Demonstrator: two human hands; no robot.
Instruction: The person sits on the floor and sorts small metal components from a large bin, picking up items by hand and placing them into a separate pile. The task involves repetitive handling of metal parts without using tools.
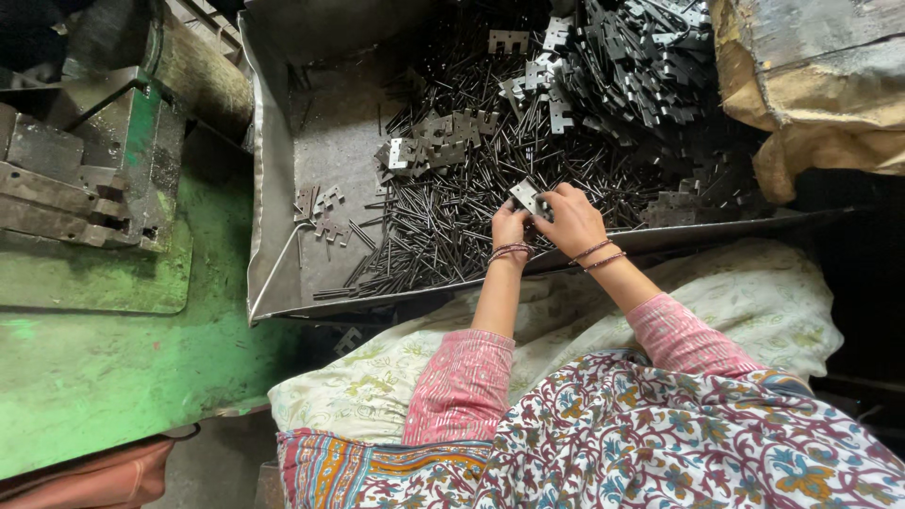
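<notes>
Both my hands reach into a large metal tray (283,254) and meet over a heap of thin dark metal pins (443,226). My left hand (509,226) and my right hand (570,219) together hold one small grey hinge leaf (526,195) between the fingertips. Red thread bands circle both wrists. Pink sleeves cover my forearms. Whether a pin is also in my fingers is hidden.
More hinge leaves lie piled at the tray's back (622,57) and in its middle (429,151), a few loose ones at the left (320,212). A green machine bed (94,358) with a steel die block (85,170) stands left. Sacks (811,85) sit at right.
</notes>
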